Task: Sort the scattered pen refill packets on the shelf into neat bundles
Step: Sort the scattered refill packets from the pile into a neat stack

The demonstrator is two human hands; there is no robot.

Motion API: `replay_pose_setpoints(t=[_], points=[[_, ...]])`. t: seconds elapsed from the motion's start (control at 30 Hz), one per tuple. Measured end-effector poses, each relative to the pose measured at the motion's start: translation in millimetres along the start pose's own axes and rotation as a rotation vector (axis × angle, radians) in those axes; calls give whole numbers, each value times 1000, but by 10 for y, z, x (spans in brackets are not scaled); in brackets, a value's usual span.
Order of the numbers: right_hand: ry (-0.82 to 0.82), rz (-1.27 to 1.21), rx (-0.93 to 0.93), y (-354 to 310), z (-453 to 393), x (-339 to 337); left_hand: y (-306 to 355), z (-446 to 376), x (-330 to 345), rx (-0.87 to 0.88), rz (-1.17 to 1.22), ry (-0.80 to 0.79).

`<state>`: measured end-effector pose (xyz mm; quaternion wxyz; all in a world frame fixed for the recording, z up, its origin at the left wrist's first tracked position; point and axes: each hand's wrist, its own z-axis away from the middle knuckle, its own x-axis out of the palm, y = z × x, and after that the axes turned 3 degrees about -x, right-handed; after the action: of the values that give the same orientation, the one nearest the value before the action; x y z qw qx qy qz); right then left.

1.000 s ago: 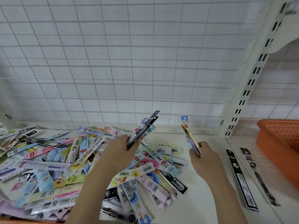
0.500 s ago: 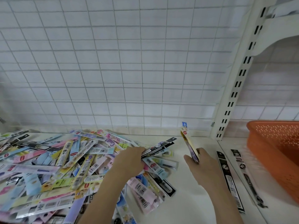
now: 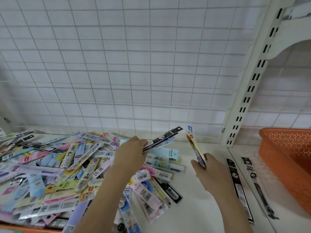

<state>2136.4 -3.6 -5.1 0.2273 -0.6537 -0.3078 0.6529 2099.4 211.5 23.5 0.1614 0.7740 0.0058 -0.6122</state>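
You're facing a white wire grid panel (image 3: 134,68) that fills the back wall, pale tiles showing behind it. To your right stands a cream slotted upright (image 3: 249,91) carrying a bracket (image 3: 286,39). Below lies the white shelf surface (image 3: 198,207), with an orange perforated basket (image 3: 289,162) at the right edge. Light's soft and even.

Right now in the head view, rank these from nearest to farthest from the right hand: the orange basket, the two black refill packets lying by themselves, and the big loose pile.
1. Two black refill packets, just right of the right hand.
2. Loose pile, to its left, its near edge past a bare strip of shelf.
3. Orange basket, far right, beyond the black packets.
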Motion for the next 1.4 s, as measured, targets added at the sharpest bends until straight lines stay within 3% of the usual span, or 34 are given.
replay_pose_setpoints(t=[0.23,0.43,0.93,1.13,1.4], points=[[-37,19,-25,-107,12,96,-243,150,-211,-97,-88,94],[-97,32,-70,-298,67,245,-599,331,-231,-246,240,70],[-186,-6,-203,-860,202,767,-1248,590,-445,-474,388,182],[-211,102,-276,-1019,258,947,-1491,637,-431,-468,378,148],[-468,184,-414,-1322,378,1183,-1758,691,-417,-512,460,177]])
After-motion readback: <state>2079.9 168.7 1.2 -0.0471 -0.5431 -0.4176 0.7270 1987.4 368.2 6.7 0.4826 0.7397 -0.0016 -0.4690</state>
